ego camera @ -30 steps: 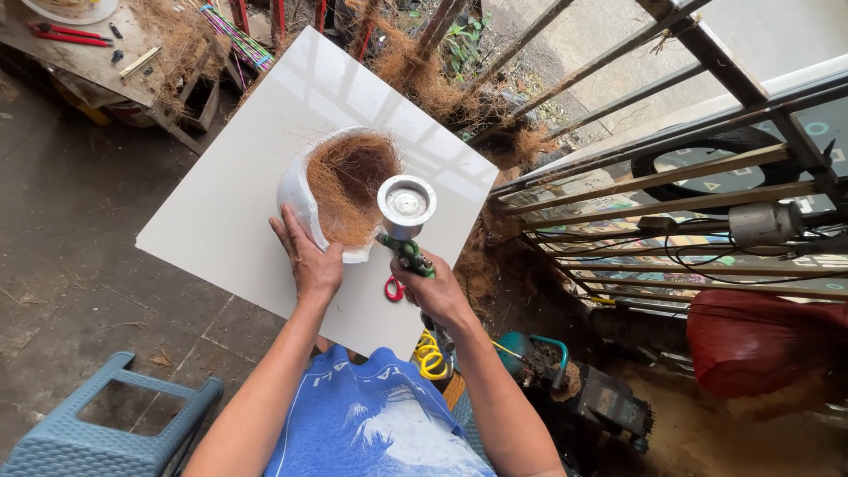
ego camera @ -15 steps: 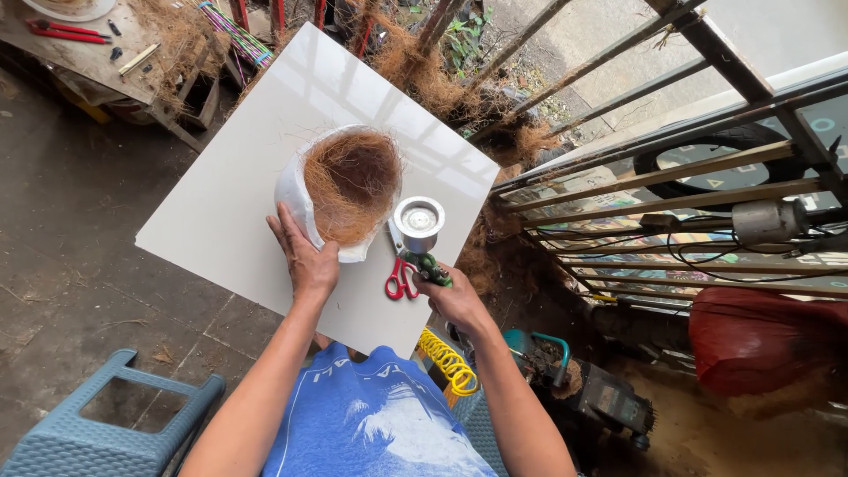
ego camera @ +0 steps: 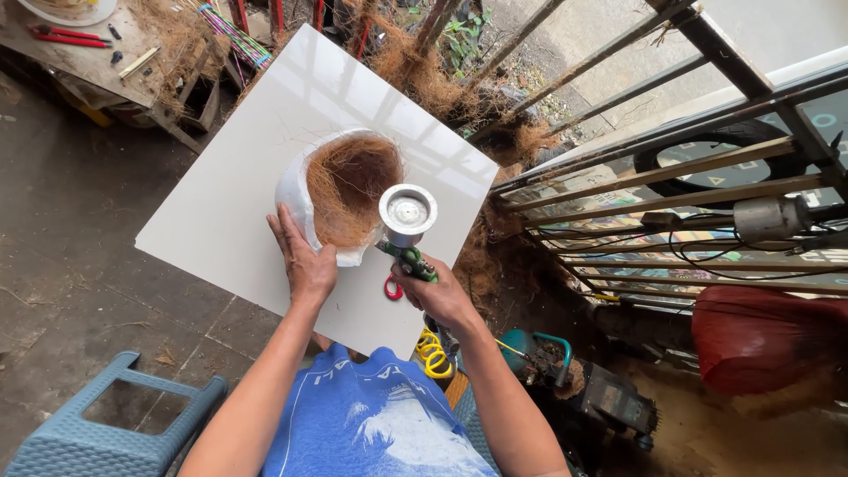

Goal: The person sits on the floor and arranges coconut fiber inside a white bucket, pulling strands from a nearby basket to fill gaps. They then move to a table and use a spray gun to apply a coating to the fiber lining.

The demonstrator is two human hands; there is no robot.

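White mould (ego camera: 296, 190) lined with brown coir fibre (ego camera: 349, 185) lay on the white table (ego camera: 221, 212); the left hand (ego camera: 303, 259) gripped its near rim, while at right the right hand (ego camera: 439, 296) closed around a green spray gun (ego camera: 408, 231).
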